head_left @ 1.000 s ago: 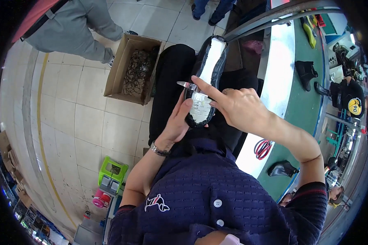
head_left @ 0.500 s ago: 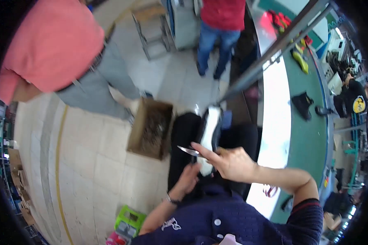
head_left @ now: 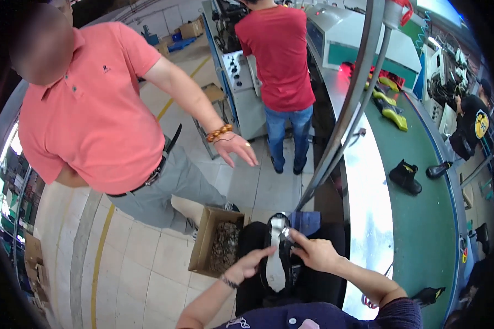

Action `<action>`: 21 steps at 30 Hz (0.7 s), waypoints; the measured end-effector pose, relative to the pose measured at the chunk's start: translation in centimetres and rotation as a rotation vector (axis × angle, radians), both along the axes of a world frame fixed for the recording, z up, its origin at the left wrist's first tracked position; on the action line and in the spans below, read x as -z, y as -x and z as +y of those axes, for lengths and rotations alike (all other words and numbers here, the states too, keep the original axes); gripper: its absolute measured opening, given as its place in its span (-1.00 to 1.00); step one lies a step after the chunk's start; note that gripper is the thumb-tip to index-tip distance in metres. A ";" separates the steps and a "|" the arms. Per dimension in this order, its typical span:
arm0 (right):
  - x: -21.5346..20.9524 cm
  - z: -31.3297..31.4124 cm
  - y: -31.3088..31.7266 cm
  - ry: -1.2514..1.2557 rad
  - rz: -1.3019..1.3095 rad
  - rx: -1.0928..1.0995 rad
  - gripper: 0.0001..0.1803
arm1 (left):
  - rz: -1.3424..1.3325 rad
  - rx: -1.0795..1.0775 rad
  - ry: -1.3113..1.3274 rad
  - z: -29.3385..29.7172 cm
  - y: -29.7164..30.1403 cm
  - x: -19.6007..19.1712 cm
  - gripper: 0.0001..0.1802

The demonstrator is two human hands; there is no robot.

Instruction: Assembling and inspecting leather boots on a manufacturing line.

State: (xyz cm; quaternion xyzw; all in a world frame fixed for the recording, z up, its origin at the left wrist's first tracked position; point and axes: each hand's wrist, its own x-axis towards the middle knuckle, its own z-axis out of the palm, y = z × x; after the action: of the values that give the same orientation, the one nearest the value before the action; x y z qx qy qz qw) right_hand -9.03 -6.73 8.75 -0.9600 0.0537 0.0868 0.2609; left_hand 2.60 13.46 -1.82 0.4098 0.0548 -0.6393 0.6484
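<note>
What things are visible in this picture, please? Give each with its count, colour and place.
shoe: one, black with a pale sole facing up, on the person's lap
cardboard box: one, brown, on the floor left of the lap, filled with small scraps
conveyor belt: one, green, at the right
black shoes on the belt: at least two, mid belt
yellow-green shoe parts: several, far end of the belt
person in a pink shirt: one, standing at the left
person in a red shirt: one, standing at a machine
left hand: one, at the shoe's left side
right hand: one, on the shoe's right side
</note>
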 end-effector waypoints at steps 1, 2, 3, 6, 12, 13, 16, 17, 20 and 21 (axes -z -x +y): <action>0.8 -0.8 0.8 -0.066 -0.098 0.099 -0.32 | -0.052 0.073 -0.057 -0.7 -0.6 -0.2 -0.52; 2.0 -1.6 2.2 -0.132 -0.186 0.209 -0.32 | -0.206 0.147 -0.143 -1.3 -0.7 -0.8 -0.48; 2.6 -2.2 3.5 -0.120 -0.208 0.339 -0.33 | -0.240 0.114 -0.103 -1.5 -0.4 -0.5 -0.46; 3.8 -4.8 7.8 0.095 0.016 0.643 -0.34 | -0.284 0.141 -0.101 -1.4 -0.4 -3.5 -0.56; 12.2 -11.8 18.1 0.392 0.153 0.869 -0.38 | -0.529 0.020 0.001 0.4 2.2 -6.2 -0.15; 12.4 -12.2 18.7 0.400 0.175 0.874 -0.40 | -0.634 0.007 0.014 1.0 2.6 -5.3 -0.05; 13.7 -13.2 19.6 0.490 0.055 0.736 -0.32 | -0.955 -0.046 -0.013 2.7 3.7 -4.7 0.19; 13.8 -13.6 20.1 0.502 0.084 0.739 -0.27 | -0.945 -0.057 -0.030 3.1 4.4 -5.7 0.27; 12.5 -12.8 18.1 0.573 0.198 0.575 -0.27 | -0.747 -0.178 -0.001 7.6 7.2 -5.5 0.26; 11.5 -13.7 17.2 0.269 0.058 0.559 -0.30 | -0.868 -0.187 -0.068 8.2 7.6 -5.9 0.25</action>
State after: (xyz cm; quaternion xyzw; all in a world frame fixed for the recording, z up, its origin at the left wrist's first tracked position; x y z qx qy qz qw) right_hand -26.27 -20.45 -2.74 -0.9310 0.3342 0.0311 0.1436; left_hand -4.96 21.69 4.03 0.6546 -0.1647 -0.3447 0.6524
